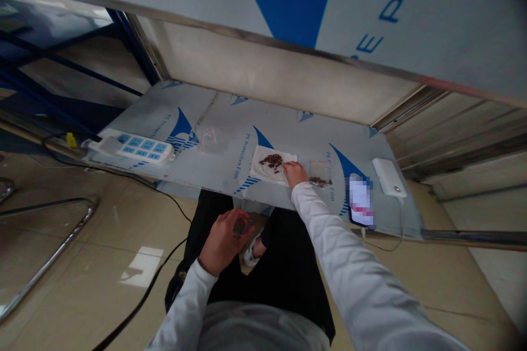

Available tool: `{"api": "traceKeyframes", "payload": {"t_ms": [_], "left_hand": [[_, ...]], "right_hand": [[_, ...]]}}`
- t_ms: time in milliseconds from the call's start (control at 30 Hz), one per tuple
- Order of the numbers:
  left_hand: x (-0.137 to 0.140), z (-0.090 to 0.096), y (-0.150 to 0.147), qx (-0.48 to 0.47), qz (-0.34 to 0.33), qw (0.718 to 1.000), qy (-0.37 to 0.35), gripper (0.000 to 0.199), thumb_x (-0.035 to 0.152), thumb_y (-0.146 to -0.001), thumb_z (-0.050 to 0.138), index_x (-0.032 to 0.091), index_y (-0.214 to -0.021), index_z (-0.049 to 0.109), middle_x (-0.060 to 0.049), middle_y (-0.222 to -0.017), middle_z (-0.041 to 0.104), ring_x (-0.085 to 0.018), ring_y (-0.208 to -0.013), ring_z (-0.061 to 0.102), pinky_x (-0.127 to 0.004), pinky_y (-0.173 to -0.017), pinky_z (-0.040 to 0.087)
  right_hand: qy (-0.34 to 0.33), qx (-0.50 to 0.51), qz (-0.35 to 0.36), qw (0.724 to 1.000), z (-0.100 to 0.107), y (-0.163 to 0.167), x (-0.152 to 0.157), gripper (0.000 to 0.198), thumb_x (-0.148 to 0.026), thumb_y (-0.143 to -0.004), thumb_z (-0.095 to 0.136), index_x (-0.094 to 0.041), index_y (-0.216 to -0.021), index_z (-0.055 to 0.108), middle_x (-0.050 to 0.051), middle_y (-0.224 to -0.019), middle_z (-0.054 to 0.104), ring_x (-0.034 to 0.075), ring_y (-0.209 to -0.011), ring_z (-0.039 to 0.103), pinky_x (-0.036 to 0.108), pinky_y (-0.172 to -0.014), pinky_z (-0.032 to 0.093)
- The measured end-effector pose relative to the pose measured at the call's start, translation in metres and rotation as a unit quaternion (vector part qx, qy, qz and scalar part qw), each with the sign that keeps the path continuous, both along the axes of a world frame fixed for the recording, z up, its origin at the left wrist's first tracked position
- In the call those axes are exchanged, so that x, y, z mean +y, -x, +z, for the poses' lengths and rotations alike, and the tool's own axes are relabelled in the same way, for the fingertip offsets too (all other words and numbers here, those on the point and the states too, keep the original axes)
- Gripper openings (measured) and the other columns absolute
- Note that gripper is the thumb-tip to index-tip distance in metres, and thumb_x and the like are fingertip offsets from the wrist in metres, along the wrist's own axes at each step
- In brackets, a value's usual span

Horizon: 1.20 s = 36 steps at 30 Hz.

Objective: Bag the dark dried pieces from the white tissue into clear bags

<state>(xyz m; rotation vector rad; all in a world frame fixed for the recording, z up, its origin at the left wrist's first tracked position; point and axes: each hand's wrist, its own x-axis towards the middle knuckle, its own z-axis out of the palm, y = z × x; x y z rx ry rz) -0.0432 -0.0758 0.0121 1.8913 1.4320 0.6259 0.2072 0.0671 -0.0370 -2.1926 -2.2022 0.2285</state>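
Nearest: left hand (224,236) above the lap, off the tabletop (197,170), nearer the body than the white paper (267,175). Fingers curled round a small clear container (240,225), closed on it with a light-looking grip; contents can't be made out. Risk: if that grip slackens or the wrist rolls, the container could drop or spill past the tabletop edge to the floor, since nothing but the legs is under it. Left elbow bent, forearm short and close in.

Phone (360,203): right of the white paper and nearer, cable attached; the right sleeve could catch it if the arm swings outward.

Right hand (295,173) at the right edge of the white paper, arm stretched forward, palm down, fingertips drawn together by the brown pieces (273,161). Cannot tell if a piece is pinched. The pieces sit in a loose heap on the white paper; a dragged finger or snagged paper edge would likely scatter them.

Clear bag with brown bits (320,180) just right of the white paper, close enough to get bumped. White power bank (389,177) farther right; power strip (142,147) well left; empty-looking plastic bag (211,140) left and slightly farther back.
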Motion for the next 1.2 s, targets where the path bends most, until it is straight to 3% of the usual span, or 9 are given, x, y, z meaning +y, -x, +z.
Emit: {"api": "traceKeyframes", "payload": {"t_ms": [333,500,567,667,733,800,1000,1200], "left_hand": [[0.007,0.005,-0.001,0.003,0.009,1.000,-0.009,0.012,0.029,-0.078,0.062,0.021,-0.086,0.058,-0.001,-0.076,0.067,-0.017,-0.071,0.065,-0.028,-0.069,0.049],[0.028,0.011,-0.015,-0.044,0.021,0.998,-0.026,0.016,0.026,-0.077,0.063,0.020,-0.089,0.055,0.000,-0.078,0.066,-0.015,-0.073,0.064,-0.027,-0.070,0.048],[0.038,0.016,-0.025,-0.065,0.023,0.997,-0.044,0.019,0.026,-0.075,0.065,0.020,-0.090,0.054,0.000,-0.078,0.065,-0.015,-0.074,0.063,-0.028,-0.072,0.048],[0.049,0.029,-0.044,-0.103,0.022,0.991,-0.087,0.023,0.027,-0.073,0.067,0.019,-0.090,0.053,0.001,-0.076,0.063,-0.015,-0.073,0.061,-0.028,-0.073,0.048],[0.051,0.039,-0.055,-0.126,0.024,0.986,-0.110,0.025,0.027,-0.073,0.067,0.019,-0.091,0.052,0.000,-0.077,0.062,-0.015,-0.073,0.060,-0.028,-0.072,0.047],[0.050,0.048,-0.062,-0.140,0.024,0.983,-0.116,0.025,0.023,-0.072,0.067,0.019,-0.091,0.052,0.000,-0.080,0.063,-0.015,-0.073,0.060,-0.027,-0.070,0.047],[0.039,0.066,-0.070,-0.168,0.030,0.979,-0.112,0.024,0.016,-0.068,0.065,0.019,-0.087,0.050,-0.002,-0.082,0.063,-0.017,-0.076,0.061,-0.027,-0.069,0.046],[0.031,0.070,-0.072,-0.182,0.031,0.975,-0.120,0.026,0.008,-0.066,0.059,0.019,-0.089,0.051,-0.004,-0.084,0.064,-0.018,-0.079,0.062,-0.028,-0.072,0.045]], "right_hand": [[-0.047,0.118,-0.075,0.989,0.007,-0.011,0.005,0.024,-0.013,-0.082,0.057,-0.019,-0.099,0.073,0.011,-0.102,0.073,0.023,-0.095,0.066,0.033,-0.088,0.048],[-0.100,0.227,-0.120,0.961,0.036,-0.006,-0.011,0.031,-0.027,-0.086,0.054,-0.011,-0.108,0.070,0.012,-0.101,0.073,0.022,-0.090,0.069,0.032,-0.083,0.053],[-0.100,0.331,-0.115,0.931,0.059,0.004,-0.030,0.036,-0.036,-0.085,0.056,-0.011,-0.109,0.069,0.011,-0.099,0.073,0.022,-0.086,0.070,0.032,-0.077,0.055],[-0.059,0.540,-0.085,0.835,0.097,0.024,-0.064,0.036,-0.039,-0.076,0.068,-0.015,-0.101,0.073,0.009,-0.096,0.074,0.022,-0.085,0.070,0.034,-0.078,0.055],[-0.027,0.584,-0.055,0.809,0.120,0.036,-0.084,0.030,-0.038,-0.073,0.072,-0.018,-0.095,0.075,0.007,-0.093,0.075,0.022,-0.085,0.070,0.035,-0.081,0.054],[-0.007,0.568,-0.026,0.823,0.138,0.043,-0.097,0.026,-0.036,-0.073,0.071,-0.020,-0.093,0.076,0.006,-0.091,0.075,0.022,-0.083,0.070,0.035,-0.079,0.054],[-0.066,0.322,0.091,0.940,0.166,0.048,-0.111,0.015,-0.025,-0.078,0.068,-0.023,-0.091,0.076,0.004,-0.078,0.074,0.017,-0.067,0.065,0.029,-0.064,0.049],[-0.047,0.133,0.192,0.971,0.181,0.056,-0.114,0.010,-0.022,-0.083,0.063,-0.021,-0.079,0.073,0.004,-0.072,0.068,0.018,-0.071,0.062,0.029,-0.065,0.043]]}}
